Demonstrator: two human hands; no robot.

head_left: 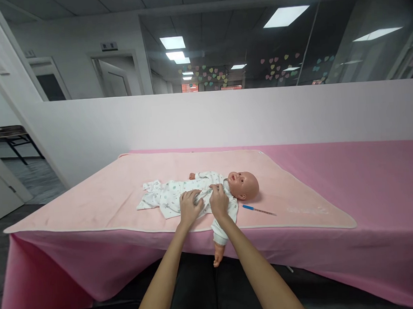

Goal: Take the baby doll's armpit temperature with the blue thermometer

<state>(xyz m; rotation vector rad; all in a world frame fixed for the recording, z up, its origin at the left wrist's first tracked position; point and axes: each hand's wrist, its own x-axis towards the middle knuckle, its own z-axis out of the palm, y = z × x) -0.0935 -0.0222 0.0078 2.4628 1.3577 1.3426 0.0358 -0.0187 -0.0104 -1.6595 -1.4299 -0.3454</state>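
Observation:
A baby doll (244, 186) lies on its back with its head to the right, dressed in white printed baby clothes (174, 194). My left hand (189, 207) rests on the clothes at the doll's belly, fingers bent and thumb held apart from them. Higher up, at the chest near the collar, my right hand (219, 201) is closed on the front of the top, with its fingertips partly hidden. One doll arm (219, 251) hangs over the table's front edge beneath my right wrist. Right of my right hand, a thermometer (259, 210) with a blue end lies near the doll's head.
A peach blanket (100, 193) lies under the doll on a table covered with pink cloth (376, 186). Behind the table stands a white half wall (260, 116) with glass above. At the far left are a doorway and a desk (11, 136) with stacked items.

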